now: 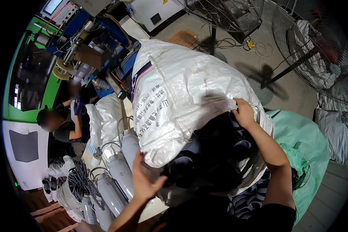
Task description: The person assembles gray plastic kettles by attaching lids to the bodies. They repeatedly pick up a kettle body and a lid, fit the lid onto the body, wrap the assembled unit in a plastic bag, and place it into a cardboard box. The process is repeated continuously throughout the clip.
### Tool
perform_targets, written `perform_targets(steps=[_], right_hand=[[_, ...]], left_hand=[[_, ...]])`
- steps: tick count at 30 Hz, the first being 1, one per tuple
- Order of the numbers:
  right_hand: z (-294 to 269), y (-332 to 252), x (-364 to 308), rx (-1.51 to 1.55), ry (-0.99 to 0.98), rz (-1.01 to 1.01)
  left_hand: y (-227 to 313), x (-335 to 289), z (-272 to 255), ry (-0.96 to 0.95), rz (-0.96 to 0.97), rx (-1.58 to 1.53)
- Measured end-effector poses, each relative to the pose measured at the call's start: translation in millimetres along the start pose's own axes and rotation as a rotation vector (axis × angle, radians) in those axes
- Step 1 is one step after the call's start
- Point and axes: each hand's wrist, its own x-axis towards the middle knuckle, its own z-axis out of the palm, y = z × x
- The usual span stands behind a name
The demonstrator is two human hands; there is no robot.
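A large white woven sack (205,73) with dark print stands in front of me, its mouth toward me. Inside lie several dark, round, hollow parts (181,166), mostly in shadow. My right hand (244,113) pinches the sack's rim at the right of the mouth. At the left of the mouth, my left hand (145,181) is open, thumb and fingers apart, beside the sack's lower left edge; whether it touches the fabric I cannot tell. Grey bottle-shaped housings with cables (118,174) lie just left of that hand.
A green sack (305,154) stands at the right, with more dark rings (247,201) near my right elbow. Large caged fans (317,54) stand at the far right. A co-worker (71,123) in purple gloves is at the left, by green-and-white machinery (25,147). Cables (255,48) trail over the floor.
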Motion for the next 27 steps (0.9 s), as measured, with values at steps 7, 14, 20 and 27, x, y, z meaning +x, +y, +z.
perform_targets(steps=[7,14,20,27], right_hand=[[10.0,-19.1,18.2,0.573,-0.009,0.187],[-8.5,-148.6,-50.2,0.646,0.384,-0.197],[-83.2,-288.9,-139.9,1.685,0.373,0.095],[-167.1,-308.2,-185.2,1.425,0.118,-0.493]], left_hand=[[-119.2,7.0,66.3,-0.048,-0.212,-0.044],[-106.7,25.7,-6.5,0.344,-0.651,-1.22],[-86.2,-50.0,-89.0,0.509,-0.599,-1.103],[-66.4,-66.2,-74.9,0.291,-0.382,-0.842]])
